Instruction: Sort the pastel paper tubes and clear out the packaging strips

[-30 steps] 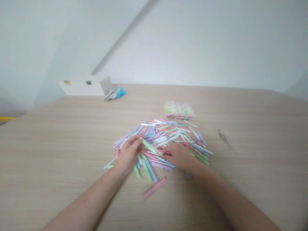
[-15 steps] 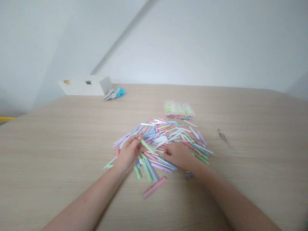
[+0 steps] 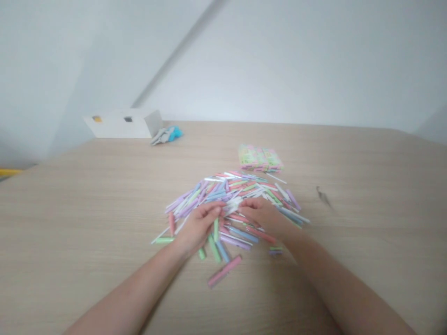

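A spread-out pile of slim pastel tubes (image 3: pixel 183 204) and thin white sticks (image 3: pixel 276 178) lies before me on the wooden table. My left hand (image 3: pixel 199 228) is closed at the pile's near left side, with a light green tube (image 3: pixel 216 229) pointing down from under its thumb. Over the right part of the pile, my right hand (image 3: pixel 262 216) has its fingers pinched together beside some white pieces (image 3: pixel 233 204); whatever is between its fingertips is too blurred to make out. A pink tube (image 3: pixel 224 271) rests nearer me, apart from the heap.
Behind the pile sits a wrapped stack of pink and green packs (image 3: pixel 260 158). A white box (image 3: pixel 122 125) stands at the back left beside a grey and blue glove-like bundle (image 3: pixel 167 135). A small dark object (image 3: pixel 323 196) lies to the right.
My left hand has turned, swinging the green tube from slanting to nearly upright. My right hand's fingertips have moved up and forward to the white pieces, uncovering a red tube beneath.
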`<state>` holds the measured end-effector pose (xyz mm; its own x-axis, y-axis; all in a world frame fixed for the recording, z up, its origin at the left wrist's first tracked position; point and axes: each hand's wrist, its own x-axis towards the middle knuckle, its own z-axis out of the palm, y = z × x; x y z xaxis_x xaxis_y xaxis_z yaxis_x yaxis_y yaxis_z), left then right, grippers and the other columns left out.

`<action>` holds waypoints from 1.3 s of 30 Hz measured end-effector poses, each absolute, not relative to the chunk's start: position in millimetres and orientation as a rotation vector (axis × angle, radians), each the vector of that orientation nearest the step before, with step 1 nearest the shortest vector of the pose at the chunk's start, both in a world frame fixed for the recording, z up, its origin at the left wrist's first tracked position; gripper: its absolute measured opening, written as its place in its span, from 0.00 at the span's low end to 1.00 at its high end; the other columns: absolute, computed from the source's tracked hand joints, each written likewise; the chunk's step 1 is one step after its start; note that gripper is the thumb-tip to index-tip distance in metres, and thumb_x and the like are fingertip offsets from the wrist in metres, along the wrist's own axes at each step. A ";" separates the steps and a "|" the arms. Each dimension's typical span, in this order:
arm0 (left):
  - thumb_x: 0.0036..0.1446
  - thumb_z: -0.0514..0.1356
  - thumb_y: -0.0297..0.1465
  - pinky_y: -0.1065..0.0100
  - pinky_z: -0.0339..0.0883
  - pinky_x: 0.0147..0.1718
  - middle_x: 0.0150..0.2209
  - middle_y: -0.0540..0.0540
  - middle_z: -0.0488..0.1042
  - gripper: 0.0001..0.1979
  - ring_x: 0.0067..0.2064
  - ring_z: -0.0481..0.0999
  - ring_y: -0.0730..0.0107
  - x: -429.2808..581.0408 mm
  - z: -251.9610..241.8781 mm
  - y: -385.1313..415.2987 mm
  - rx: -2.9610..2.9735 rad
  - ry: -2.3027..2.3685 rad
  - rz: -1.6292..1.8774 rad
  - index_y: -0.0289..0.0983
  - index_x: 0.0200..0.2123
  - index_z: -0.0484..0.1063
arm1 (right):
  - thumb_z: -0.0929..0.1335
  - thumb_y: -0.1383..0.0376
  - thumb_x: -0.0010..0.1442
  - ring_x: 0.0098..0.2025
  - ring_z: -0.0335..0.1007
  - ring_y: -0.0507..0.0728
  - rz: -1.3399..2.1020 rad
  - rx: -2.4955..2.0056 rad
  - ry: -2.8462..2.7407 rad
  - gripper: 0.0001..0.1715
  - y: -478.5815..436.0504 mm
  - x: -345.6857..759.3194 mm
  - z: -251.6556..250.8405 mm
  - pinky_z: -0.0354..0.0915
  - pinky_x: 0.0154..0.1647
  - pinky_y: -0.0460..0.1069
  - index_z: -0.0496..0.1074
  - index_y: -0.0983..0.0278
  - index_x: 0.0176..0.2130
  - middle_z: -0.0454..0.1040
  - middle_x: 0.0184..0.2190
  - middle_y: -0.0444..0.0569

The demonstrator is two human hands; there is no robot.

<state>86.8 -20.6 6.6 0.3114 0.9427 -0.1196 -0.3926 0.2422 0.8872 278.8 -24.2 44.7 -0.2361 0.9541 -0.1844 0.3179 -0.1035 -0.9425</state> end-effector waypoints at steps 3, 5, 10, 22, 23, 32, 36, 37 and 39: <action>0.48 0.68 0.36 0.75 0.62 0.24 0.23 0.50 0.73 0.17 0.23 0.70 0.77 90.3 -0.1 -24.5 0.964 0.737 0.978 0.32 0.39 0.76 | 0.65 0.61 0.54 0.20 0.53 0.47 1.350 -1.391 -1.690 0.11 -27.4 272.4 43.2 0.50 0.21 0.43 0.72 0.66 0.28 0.61 0.17 0.37; 0.49 0.68 0.37 0.76 0.61 0.24 0.21 0.50 0.73 0.16 0.23 0.69 0.78 91.8 -2.8 -25.7 1.002 0.743 0.951 0.32 0.38 0.76 | 0.65 0.61 0.55 0.22 0.58 0.48 1.348 -1.358 -1.799 0.12 -29.1 269.3 43.3 0.53 0.23 0.43 0.74 0.66 0.28 0.67 0.20 0.40; 0.50 0.67 0.37 0.75 0.61 0.23 0.19 0.51 0.72 0.14 0.22 0.70 0.76 90.9 -2.1 -24.4 1.010 0.777 0.974 0.33 0.36 0.74 | 0.65 0.61 0.55 0.26 0.63 0.50 1.339 -1.369 -1.781 0.10 -27.6 271.9 43.5 0.57 0.25 0.43 0.73 0.66 0.30 0.71 0.24 0.43; 0.49 0.67 0.36 0.75 0.62 0.20 0.18 0.53 0.70 0.13 0.20 0.71 0.74 82.4 3.4 -18.5 0.963 0.801 1.047 0.34 0.32 0.71 | 0.63 0.78 0.49 0.31 0.75 0.51 1.403 -1.359 -1.440 0.11 -2.9 302.3 36.2 0.70 0.35 0.47 0.67 0.64 0.31 0.74 0.29 0.46; 0.49 0.67 0.36 0.75 0.63 0.20 0.18 0.53 0.70 0.13 0.20 0.71 0.75 82.4 3.2 -18.7 0.963 0.799 1.051 0.34 0.32 0.71 | 0.63 0.78 0.50 0.31 0.75 0.51 1.402 -1.374 -1.441 0.11 -3.0 302.1 34.8 0.71 0.35 0.47 0.68 0.64 0.32 0.75 0.30 0.46; 0.49 0.67 0.36 0.75 0.62 0.22 0.18 0.53 0.70 0.12 0.21 0.72 0.75 80.5 4.7 -19.7 0.976 0.801 1.041 0.34 0.30 0.70 | 0.64 0.70 0.54 0.21 0.73 0.50 1.142 -1.598 -1.784 0.05 -8.4 306.5 36.0 0.62 0.20 0.41 0.70 0.65 0.33 0.78 0.26 0.46; 0.50 0.67 0.35 0.75 0.62 0.21 0.18 0.53 0.70 0.12 0.21 0.72 0.74 80.5 5.5 -19.9 0.962 0.798 1.036 0.34 0.32 0.71 | 0.64 0.63 0.56 0.15 0.62 0.48 0.957 -1.656 -2.056 0.12 -10.9 309.2 42.2 0.53 0.17 0.43 0.71 0.66 0.25 0.73 0.17 0.43; 0.49 0.67 0.35 0.75 0.62 0.21 0.18 0.53 0.70 0.13 0.21 0.72 0.74 80.6 5.7 -19.9 0.957 0.803 1.036 0.34 0.33 0.71 | 0.63 0.62 0.57 0.15 0.61 0.48 0.897 -1.646 -2.135 0.15 -10.5 309.8 42.8 0.52 0.19 0.43 0.71 0.66 0.23 0.71 0.16 0.43; 0.48 0.67 0.36 0.76 0.61 0.20 0.18 0.53 0.70 0.13 0.21 0.72 0.74 80.7 5.9 -19.7 0.954 0.808 1.036 0.34 0.33 0.71 | 0.62 0.63 0.58 0.20 0.61 0.50 0.757 -1.592 -2.276 0.18 -8.9 311.0 43.0 0.52 0.23 0.45 0.70 0.66 0.21 0.70 0.17 0.44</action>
<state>80.7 -19.7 5.9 0.3109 0.9449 -0.1026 -0.3294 0.2084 0.9209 311.0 -8.9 43.0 -0.3645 0.9277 -0.0804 0.7912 0.2630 -0.5522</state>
